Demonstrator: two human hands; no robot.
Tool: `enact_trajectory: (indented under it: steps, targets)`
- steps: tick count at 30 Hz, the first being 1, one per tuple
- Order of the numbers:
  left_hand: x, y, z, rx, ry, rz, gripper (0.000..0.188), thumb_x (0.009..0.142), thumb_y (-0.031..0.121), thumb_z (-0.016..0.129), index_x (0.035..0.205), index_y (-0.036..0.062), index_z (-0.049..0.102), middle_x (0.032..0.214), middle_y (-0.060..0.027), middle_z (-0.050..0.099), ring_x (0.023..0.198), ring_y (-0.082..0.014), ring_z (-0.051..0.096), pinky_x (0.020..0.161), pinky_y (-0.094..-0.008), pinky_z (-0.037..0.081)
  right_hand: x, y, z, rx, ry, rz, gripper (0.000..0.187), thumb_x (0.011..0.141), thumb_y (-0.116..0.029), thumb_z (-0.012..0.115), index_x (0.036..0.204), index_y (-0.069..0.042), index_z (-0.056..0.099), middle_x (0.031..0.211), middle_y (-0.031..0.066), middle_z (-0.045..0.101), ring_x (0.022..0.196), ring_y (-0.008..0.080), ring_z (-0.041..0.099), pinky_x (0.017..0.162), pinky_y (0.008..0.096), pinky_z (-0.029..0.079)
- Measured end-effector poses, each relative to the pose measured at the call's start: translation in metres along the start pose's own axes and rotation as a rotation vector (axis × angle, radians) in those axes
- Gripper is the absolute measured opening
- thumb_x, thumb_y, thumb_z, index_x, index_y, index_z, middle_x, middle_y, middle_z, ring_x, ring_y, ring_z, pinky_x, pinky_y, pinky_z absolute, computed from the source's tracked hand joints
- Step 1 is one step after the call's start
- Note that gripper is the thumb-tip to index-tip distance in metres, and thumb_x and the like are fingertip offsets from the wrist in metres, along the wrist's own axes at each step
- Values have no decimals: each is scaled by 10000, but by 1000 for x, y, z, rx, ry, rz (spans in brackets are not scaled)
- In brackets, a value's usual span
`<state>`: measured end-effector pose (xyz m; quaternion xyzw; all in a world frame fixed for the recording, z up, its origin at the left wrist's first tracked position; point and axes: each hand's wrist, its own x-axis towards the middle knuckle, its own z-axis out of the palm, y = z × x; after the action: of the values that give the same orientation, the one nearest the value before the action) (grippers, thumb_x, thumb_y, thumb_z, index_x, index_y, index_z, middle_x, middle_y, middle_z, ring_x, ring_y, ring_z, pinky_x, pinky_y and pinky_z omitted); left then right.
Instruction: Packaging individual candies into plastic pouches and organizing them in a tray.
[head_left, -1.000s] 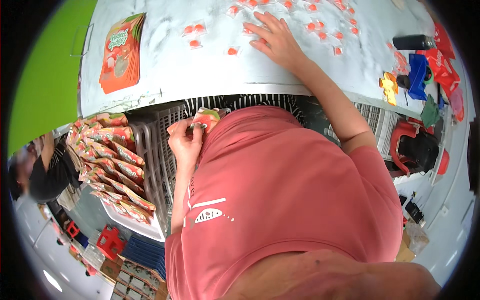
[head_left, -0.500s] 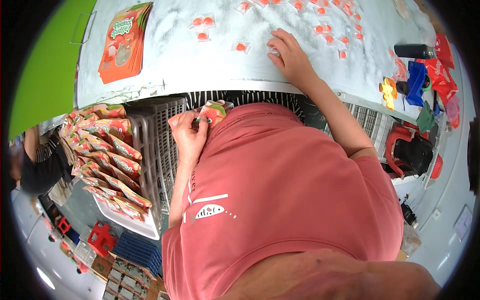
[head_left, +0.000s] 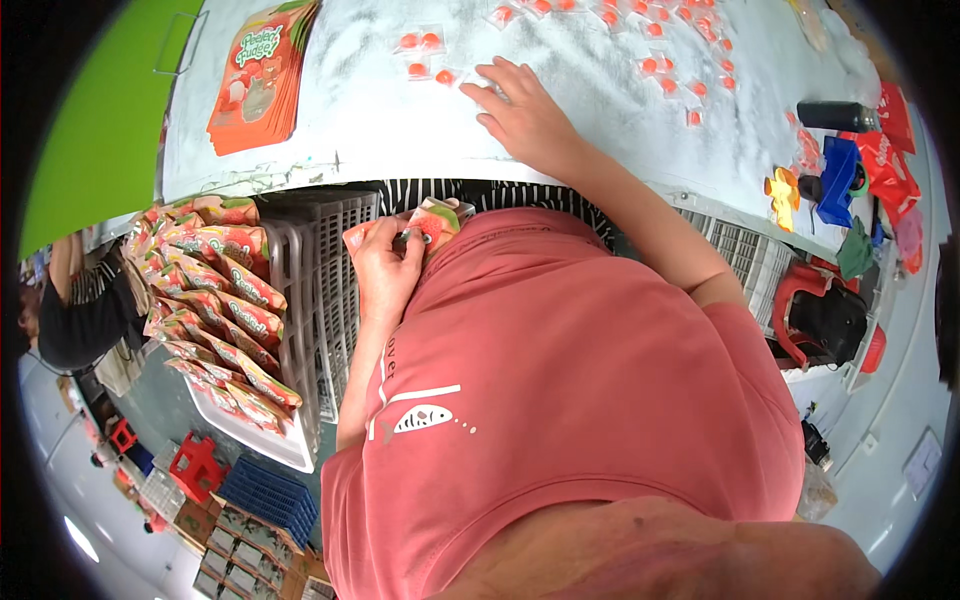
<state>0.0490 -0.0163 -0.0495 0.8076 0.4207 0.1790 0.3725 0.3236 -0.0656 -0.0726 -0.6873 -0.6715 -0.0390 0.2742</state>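
Down by the table's front edge, my left hand is closed on a red and green printed pouch, pinched between thumb and fingers near the front of my shirt. Above the white tabletop, my right hand reaches out with its fingers apart. Its fingertips are beside a small clear sachet with a round red candy inside. More such sachets lie in a small cluster just left of it. Whether anything lies under my right palm is hidden.
A stack of flat red pouches lies at the table's left. Many sachets are scattered at the far right. Filled pouches stand in rows in a white tray on my left. A dark bottle and blue bin sit right. Another person is at far left.
My right hand has moved left across the table. One lone sachet has shifted left to join the small cluster. My left hand keeps hold of the pouch.
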Motion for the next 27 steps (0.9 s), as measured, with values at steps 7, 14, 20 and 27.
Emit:
enact_trajectory:
  steps: [7,14,20,27]
  targets:
    - [2,1,1,7,-8,-12,92,827,63,679,870,-15,654,791,-112,652,605,-178,586,585,-295,479,4,-10,8,28,1,0,417,895,-160,652,1301,-90,580,1394,146,467,1317,362,420,1099,500,353]
    - [2,1,-2,38,-24,-18,99,829,66,667,876,-21,655,858,-136,683,645,-235,628,620,-323,503,43,60,1,220,292,105,401,885,-167,629,1258,-29,583,1328,207,534,1222,371,511,1055,471,397]
    - [3,2,0,35,2,-40,69,819,71,672,840,10,651,787,-104,654,620,-234,613,587,-342,484,48,69,7,-357,112,-131,436,852,-168,662,1260,-40,579,1291,200,546,1147,364,552,985,438,459]
    - [4,-6,2,66,-2,28,103,827,94,693,867,6,656,794,-118,661,626,-200,609,599,-309,484,56,42,8,14,-20,-7,389,877,-192,674,1236,-52,623,1309,138,570,1135,300,573,965,397,479]
